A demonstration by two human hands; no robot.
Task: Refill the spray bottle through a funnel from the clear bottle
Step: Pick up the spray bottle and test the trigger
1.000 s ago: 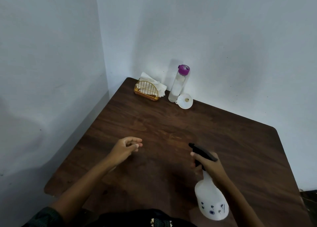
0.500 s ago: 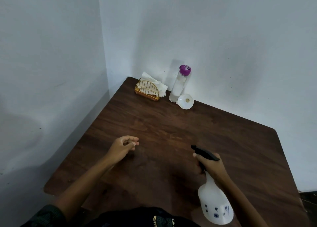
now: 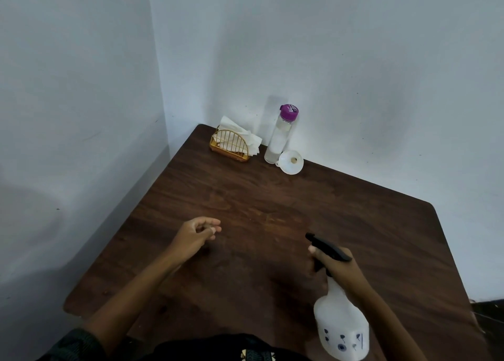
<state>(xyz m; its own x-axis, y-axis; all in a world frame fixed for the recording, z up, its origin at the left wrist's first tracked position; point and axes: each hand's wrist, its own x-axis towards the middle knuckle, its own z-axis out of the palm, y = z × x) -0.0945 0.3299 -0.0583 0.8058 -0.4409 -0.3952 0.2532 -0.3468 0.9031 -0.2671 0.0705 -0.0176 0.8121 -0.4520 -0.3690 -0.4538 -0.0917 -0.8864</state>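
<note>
A white spray bottle point(image 3: 341, 328) with a black trigger head hangs above the near right part of the brown table point(image 3: 272, 210). My right hand point(image 3: 336, 265) is shut around its neck, just under the trigger. My left hand point(image 3: 197, 233) hovers over the table's left side, fingers loosely curled and holding nothing. Far back by the wall stands the clear bottle point(image 3: 279, 139) with a purple cap, upright. A white funnel point(image 3: 291, 162) lies on its side right next to that bottle's base.
A gold wire holder with white napkins point(image 3: 234, 143) sits in the far left corner of the table. Pale walls close in the table on the left and at the back. The table's right edge ends near a dark floor strip.
The spray bottle and my right hand have drifted slightly down and right. My left hand has edged a little toward me and to the left.
</note>
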